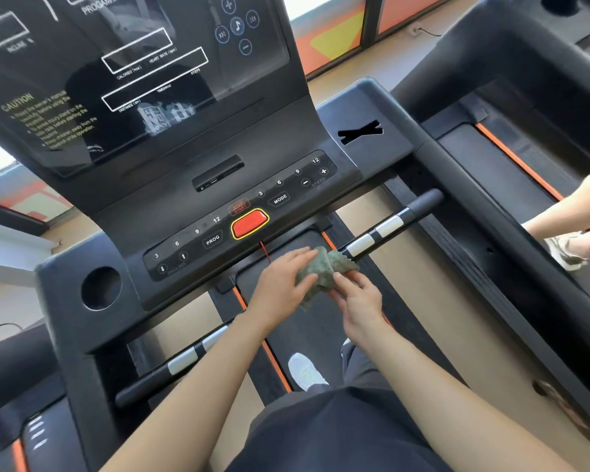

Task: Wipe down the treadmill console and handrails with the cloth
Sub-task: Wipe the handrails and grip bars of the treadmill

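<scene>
A crumpled green cloth [315, 272] is held between both hands just below the treadmill console [239, 212]. My left hand [281, 284] lies over the cloth's left side; my right hand [358, 298] pinches its lower right edge. The cloth hangs in the air near the inner end of the right handrail [389, 226], a black bar with silver grip sensors. The left handrail [181, 359] runs down to the lower left. The console has a dark display [133, 73], a button panel and a red stop button [250, 223].
A round cup holder [101, 287] sits in the console's left wing. The treadmill belt [307, 328] and my white shoe [305, 371] lie below. Another treadmill [511, 97] stands to the right, with another person's legs [573, 226] on it.
</scene>
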Motion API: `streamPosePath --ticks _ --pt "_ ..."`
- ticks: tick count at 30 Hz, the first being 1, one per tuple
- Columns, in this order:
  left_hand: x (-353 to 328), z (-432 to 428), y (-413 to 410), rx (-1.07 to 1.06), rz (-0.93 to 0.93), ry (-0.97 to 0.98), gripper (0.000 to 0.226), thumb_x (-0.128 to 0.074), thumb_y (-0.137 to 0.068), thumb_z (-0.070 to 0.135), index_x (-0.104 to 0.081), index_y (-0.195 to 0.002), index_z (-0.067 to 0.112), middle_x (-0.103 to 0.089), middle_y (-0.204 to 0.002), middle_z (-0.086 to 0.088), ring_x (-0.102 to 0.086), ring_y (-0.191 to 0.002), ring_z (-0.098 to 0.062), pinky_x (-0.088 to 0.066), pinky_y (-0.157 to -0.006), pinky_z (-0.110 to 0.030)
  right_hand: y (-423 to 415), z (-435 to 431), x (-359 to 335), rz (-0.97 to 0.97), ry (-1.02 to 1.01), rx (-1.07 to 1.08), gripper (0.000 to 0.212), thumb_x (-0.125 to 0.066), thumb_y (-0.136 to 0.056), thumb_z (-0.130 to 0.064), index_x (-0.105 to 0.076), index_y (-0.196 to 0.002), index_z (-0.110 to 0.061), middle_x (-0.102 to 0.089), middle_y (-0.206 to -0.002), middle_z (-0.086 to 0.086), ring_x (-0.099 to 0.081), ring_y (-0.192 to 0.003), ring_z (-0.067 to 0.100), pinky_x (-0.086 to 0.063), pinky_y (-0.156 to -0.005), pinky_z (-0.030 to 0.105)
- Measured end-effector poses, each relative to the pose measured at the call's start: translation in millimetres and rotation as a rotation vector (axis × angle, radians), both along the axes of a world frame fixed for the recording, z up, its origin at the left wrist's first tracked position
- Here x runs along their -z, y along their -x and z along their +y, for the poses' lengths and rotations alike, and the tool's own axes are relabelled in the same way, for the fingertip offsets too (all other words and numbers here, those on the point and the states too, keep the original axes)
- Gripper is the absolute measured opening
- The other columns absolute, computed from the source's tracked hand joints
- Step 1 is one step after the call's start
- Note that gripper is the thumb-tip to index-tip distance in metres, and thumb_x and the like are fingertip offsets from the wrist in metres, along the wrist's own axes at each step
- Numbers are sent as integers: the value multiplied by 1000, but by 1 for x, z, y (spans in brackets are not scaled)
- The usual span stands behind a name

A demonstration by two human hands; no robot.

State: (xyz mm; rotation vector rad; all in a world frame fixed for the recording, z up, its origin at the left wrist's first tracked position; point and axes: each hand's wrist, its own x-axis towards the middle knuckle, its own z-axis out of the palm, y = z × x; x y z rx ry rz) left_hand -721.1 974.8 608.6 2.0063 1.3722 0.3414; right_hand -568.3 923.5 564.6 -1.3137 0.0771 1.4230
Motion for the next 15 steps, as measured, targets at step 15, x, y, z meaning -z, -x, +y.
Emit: streamPosePath --ticks 15 --pt "6 30 6 189 400 142 24 -63 -91 47 -71 -111 36 -75 -93 9 -66 -93 -18 -54 -79 -38 15 -3 -3 153 6 -215 25 -59 -97 2 -64 -121 1 -71 -118 20 -72 -102 30 -61 -82 37"
